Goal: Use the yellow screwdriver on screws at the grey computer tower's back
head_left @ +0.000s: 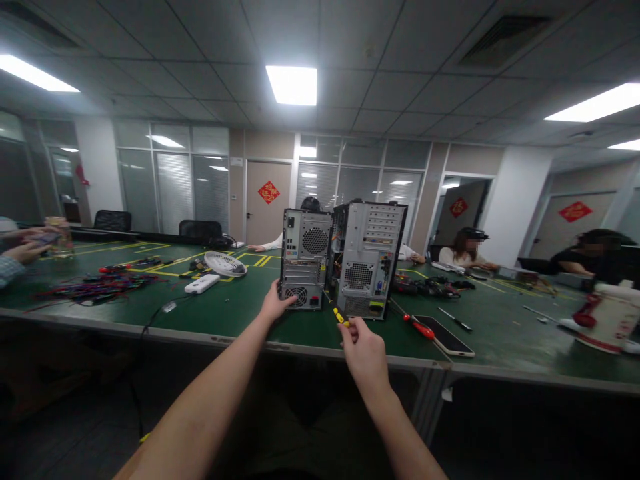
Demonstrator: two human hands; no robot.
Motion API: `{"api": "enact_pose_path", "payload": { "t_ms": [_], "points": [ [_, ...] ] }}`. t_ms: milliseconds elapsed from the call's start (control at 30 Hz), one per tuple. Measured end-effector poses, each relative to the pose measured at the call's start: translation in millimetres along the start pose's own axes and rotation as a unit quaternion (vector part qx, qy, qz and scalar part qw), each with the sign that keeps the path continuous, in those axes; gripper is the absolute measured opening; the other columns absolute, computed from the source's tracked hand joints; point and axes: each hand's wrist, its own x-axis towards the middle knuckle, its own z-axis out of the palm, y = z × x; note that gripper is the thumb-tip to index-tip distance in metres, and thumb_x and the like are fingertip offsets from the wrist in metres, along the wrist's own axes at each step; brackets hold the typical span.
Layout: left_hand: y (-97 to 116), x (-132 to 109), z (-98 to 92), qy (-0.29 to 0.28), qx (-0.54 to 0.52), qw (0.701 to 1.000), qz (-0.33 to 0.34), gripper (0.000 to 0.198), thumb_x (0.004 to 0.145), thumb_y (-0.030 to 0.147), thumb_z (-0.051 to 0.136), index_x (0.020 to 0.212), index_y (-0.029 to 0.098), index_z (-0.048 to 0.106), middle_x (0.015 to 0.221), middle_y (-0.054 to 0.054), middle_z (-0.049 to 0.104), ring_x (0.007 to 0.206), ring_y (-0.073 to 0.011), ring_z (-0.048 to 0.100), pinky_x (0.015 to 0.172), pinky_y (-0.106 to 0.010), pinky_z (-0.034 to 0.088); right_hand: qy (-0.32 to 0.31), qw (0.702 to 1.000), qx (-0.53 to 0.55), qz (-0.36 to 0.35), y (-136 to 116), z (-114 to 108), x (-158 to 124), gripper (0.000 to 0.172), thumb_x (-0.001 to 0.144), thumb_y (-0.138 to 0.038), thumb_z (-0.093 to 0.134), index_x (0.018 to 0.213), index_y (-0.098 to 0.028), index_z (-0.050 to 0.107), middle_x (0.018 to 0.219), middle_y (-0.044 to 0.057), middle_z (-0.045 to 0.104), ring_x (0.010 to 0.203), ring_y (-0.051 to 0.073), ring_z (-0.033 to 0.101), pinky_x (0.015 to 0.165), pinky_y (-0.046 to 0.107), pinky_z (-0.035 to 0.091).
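Clasping left computer (303,261) with left hand (276,304), pinching screwdriver (341,316) in right hand (365,348); seemingly positioning it, needing steady aim.

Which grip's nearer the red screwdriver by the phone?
Right. The right grip, holding a yellow-and-black screwdriver, is to the left of the red screwdriver. The left grip is farther left, at the lower-left corner of the left-hand PC tower.
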Motion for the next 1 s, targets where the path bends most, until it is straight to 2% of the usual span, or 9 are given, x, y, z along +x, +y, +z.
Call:
{"api": "enact_pose_path", "payload": {
  "t_ms": [67, 200, 267, 400, 567, 733, 833, 900, 1000],
  "points": [
    [-0.3, 0.1, -0.2, -0.003, 0.001, 1.0, 0.003, 0.091, 0.07, 0.039, 0.09, 0.145, 0.018, 0.043, 0.139, -0.018, 0.062, 0.127, -0.0289, 0.061, 0.108, -0.041, 0.044, 0.001, 1.0, -0.008, -0.006, -0.4, 0.0, -0.3, 0.022, 0.097, -0.033, 0.054, 0.1, -0.019, 0.07, 0.08, 0.007, 0.076, 0.071, 0.022, 0.074, 0.066, 0.03, 0.053],
    [-0.6, 0.1, -0.6, -0.005, -0.009, 1.0, 0.004, 0.091, 0.07, 0.039, 0.09, 0.145, 0.017, 0.043, 0.139, -0.019, 0.062, 0.126, -0.0288, 0.062, 0.107, -0.04, 0.045, 0.034, 0.996, -0.029, -0.072, -2.2, -3.2, -0.6, 0.03, 0.097, -0.024, 0.049, 0.116, -0.016, 0.071, 0.105, 0.012, 0.077, 0.093, 0.025, 0.074, 0.085, 0.035, 0.056],
    [-1.1, 0.2, -0.5, -0.005, -0.013, 1.0, 0.005, 0.091, 0.07, 0.04, 0.09, 0.145, 0.017, 0.043, 0.138, -0.019, 0.063, 0.126, -0.0289, 0.062, 0.107, -0.039, 0.045, 0.039, 0.995, -0.028, -0.088, -2.0, -4.0, -0.7, 0.034, 0.097, -0.023, 0.047, 0.119, -0.015, 0.071, 0.109, 0.013, 0.076, 0.096, 0.025, 0.073, 0.088, 0.037, 0.056],
    [-2.8, 0.9, 0.2, -0.004, -0.01, 1.0, 0.01, 0.091, 0.07, 0.04, 0.09, 0.145, 0.017, 0.043, 0.139, -0.019, 0.062, 0.126, -0.0292, 0.062, 0.107, -0.039, 0.045, 0.037, 0.997, -0.005, -0.064, 0.8, -1.3, -0.7, 0.035, 0.099, -0.026, 0.046, 0.122, -0.014, 0.07, 0.109, 0.014, 0.076, 0.089, 0.024, 0.074, 0.083, 0.036, 0.057],
    [-5.9, 2.9, 1.1, -0.005, -0.008, 1.0, 0.005, 0.09, 0.071, 0.04, 0.089, 0.145, 0.018, 0.043, 0.139, -0.018, 0.062, 0.125, -0.0285, 0.063, 0.107, -0.04, 0.045, 0.003, 1.0, 0.0, -0.011, 1.9, 1.6, -0.7, 0.028, 0.1, -0.034, 0.049, 0.105, -0.018, 0.072, 0.085, 0.008, 0.078, 0.075, 0.023, 0.075, 0.068, 0.029, 0.055],
    [-9.2, 4.6, 2.4, -0.005, -0.015, 1.0, 0.013, 0.091, 0.07, 0.04, 0.09, 0.145, 0.018, 0.043, 0.138, -0.018, 0.063, 0.125, -0.028, 0.063, 0.108, -0.039, 0.045, 0.043, 0.996, -0.033, -0.071, -0.8, -1.8, -0.8, 0.029, 0.098, -0.026, 0.048, 0.112, -0.016, 0.072, 0.104, 0.012, 0.077, 0.094, 0.024, 0.074, 0.085, 0.034, 0.055],
    [-10.0, 4.6, 2.6, -0.005, -0.012, 1.0, 0.019, 0.09, 0.071, 0.041, 0.089, 0.145, 0.018, 0.043, 0.138, -0.018, 0.063, 0.125, -0.0283, 0.063, 0.107, -0.04, 0.045, 0.049, 0.994, -0.045, -0.089, -1.8, -3.6, -0.4, 0.032, 0.098, -0.023, 0.046, 0.116, -0.016, 0.071, 0.108, 0.013, 0.075, 0.096, 0.025, 0.072, 0.086, 0.035, 0.055],
    [-9.6, 4.4, 2.3, -0.003, -0.009, 1.0, 0.018, 0.09, 0.07, 0.04, 0.089, 0.145, 0.018, 0.043, 0.138, -0.018, 0.063, 0.125, -0.0284, 0.063, 0.107, -0.04, 0.045, 0.047, 0.996, -0.041, -0.071, -2.2, -3.6, -0.2, 0.029, 0.098, -0.026, 0.048, 0.113, -0.016, 0.071, 0.102, 0.012, 0.076, 0.089, 0.024, 0.073, 0.08, 0.034, 0.054],
    [-7.9, 3.9, 1.4, 0.0, -0.006, 1.0, 0.01, 0.091, 0.069, 0.039, 0.091, 0.144, 0.019, 0.044, 0.138, -0.017, 0.063, 0.125, -0.0286, 0.063, 0.108, -0.04, 0.045, 0.026, 0.999, -0.032, -0.03, -2.7, -2.5, -0.4, 0.022, 0.098, -0.032, 0.053, 0.099, -0.018, 0.071, 0.082, 0.007, 0.076, 0.071, 0.022, 0.072, 0.067, 0.029, 0.051]
  ]
}}
